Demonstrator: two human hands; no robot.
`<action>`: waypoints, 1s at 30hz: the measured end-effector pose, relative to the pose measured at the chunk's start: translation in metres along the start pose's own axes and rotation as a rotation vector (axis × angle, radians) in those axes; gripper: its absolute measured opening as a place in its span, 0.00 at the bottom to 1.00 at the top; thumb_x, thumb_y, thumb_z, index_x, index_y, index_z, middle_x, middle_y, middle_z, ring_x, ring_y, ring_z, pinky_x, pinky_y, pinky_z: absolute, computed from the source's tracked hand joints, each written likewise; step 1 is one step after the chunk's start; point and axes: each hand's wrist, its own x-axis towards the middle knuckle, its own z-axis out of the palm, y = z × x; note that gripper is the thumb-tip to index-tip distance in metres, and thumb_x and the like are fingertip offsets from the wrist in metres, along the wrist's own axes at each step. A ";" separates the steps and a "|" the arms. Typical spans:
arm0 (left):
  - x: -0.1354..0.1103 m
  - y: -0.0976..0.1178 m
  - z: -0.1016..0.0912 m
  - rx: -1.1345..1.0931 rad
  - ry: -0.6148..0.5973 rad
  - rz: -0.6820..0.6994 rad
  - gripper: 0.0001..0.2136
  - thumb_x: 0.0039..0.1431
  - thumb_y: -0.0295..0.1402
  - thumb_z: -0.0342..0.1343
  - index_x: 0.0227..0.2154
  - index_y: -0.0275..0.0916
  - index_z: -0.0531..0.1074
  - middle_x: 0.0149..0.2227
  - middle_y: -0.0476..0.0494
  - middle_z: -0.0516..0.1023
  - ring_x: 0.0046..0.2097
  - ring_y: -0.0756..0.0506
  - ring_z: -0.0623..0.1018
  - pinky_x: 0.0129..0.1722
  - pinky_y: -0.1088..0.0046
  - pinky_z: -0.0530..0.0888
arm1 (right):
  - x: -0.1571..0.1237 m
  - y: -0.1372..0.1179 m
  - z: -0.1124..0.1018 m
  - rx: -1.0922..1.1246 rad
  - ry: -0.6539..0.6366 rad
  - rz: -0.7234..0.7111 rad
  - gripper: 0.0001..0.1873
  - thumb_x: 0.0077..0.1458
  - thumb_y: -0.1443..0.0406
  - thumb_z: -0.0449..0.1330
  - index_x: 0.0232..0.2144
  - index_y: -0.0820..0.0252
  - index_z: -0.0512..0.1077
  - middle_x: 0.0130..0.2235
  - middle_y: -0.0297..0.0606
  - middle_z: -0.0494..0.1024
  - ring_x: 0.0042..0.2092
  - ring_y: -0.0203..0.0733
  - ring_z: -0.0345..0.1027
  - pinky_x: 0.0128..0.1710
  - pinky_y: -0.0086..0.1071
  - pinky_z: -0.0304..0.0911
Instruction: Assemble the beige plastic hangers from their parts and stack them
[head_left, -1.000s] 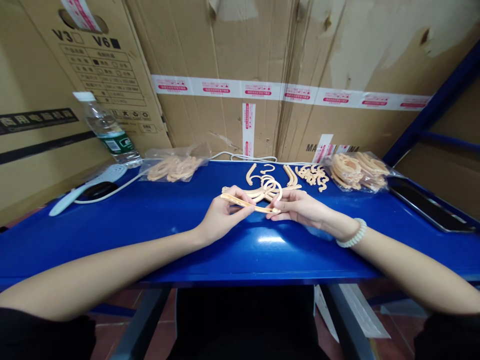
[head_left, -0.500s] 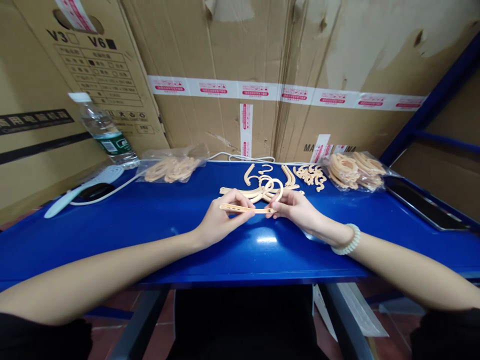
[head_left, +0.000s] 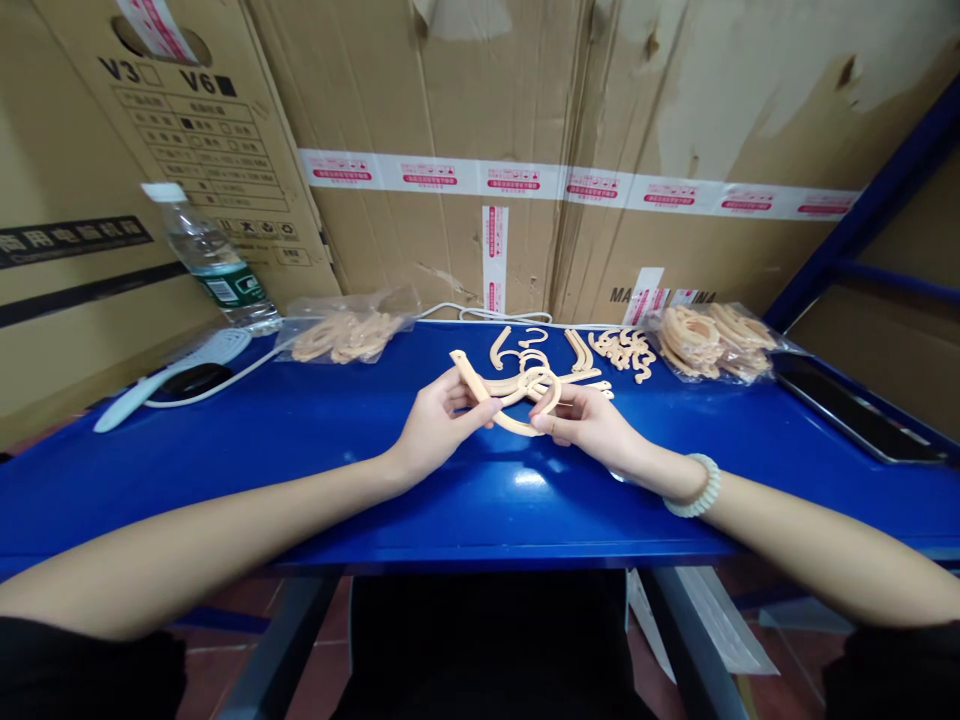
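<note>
Fingers of the left hand [head_left: 439, 420] pinch the long limb of a curved tan piece [head_left: 475, 384], held over the blue table [head_left: 450, 520]; those of the right hand [head_left: 591, 422] grip its 4 o'clock end. Loose tan parts [head_left: 580, 350] lie beyond, around 1 o'clock, with a bottle [head_left: 225, 275] standing at 10.

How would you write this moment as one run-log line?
left hand: holding curved beige piece | right hand: holding its near end | loose beige parts: on blue table, beyond hands

Loose pieces [head_left: 578, 350] between two bags [head_left: 712, 345]
</note>
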 end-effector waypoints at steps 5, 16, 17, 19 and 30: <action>-0.001 -0.005 0.004 0.002 -0.156 -0.098 0.21 0.50 0.35 0.69 0.43 0.36 0.67 0.33 0.46 0.81 0.34 0.45 0.82 0.38 0.67 0.81 | -0.001 0.005 0.005 0.089 -0.065 0.053 0.21 0.46 0.53 0.74 0.32 0.61 0.73 0.25 0.31 0.76 0.23 0.33 0.68 0.22 0.27 0.65; 0.006 -0.008 0.004 -0.104 -0.177 -0.243 0.19 0.47 0.30 0.71 0.36 0.36 0.66 0.30 0.49 0.80 0.32 0.49 0.81 0.38 0.70 0.79 | 0.031 -0.009 -0.064 -0.683 0.185 -0.423 0.12 0.62 0.58 0.60 0.42 0.60 0.77 0.34 0.41 0.80 0.33 0.41 0.71 0.33 0.35 0.68; 0.006 -0.007 0.004 -0.110 -0.177 -0.248 0.19 0.47 0.30 0.71 0.36 0.36 0.66 0.30 0.49 0.80 0.31 0.50 0.81 0.38 0.70 0.79 | 0.037 -0.007 -0.080 -0.883 0.175 -0.483 0.10 0.62 0.61 0.59 0.40 0.60 0.78 0.36 0.43 0.80 0.36 0.44 0.72 0.39 0.39 0.68; 0.006 -0.006 0.004 -0.118 -0.184 -0.255 0.18 0.47 0.30 0.71 0.36 0.36 0.66 0.30 0.49 0.80 0.30 0.50 0.80 0.38 0.70 0.79 | 0.051 -0.001 -0.106 -1.155 0.094 -0.509 0.10 0.61 0.65 0.58 0.38 0.62 0.79 0.37 0.47 0.81 0.41 0.51 0.72 0.44 0.45 0.67; 0.006 -0.005 0.003 -0.080 -0.210 -0.268 0.18 0.49 0.32 0.70 0.35 0.37 0.65 0.31 0.48 0.80 0.32 0.48 0.82 0.41 0.66 0.79 | 0.078 0.020 -0.128 -1.229 -0.183 -0.476 0.11 0.59 0.69 0.59 0.38 0.62 0.82 0.42 0.47 0.82 0.46 0.51 0.74 0.51 0.44 0.68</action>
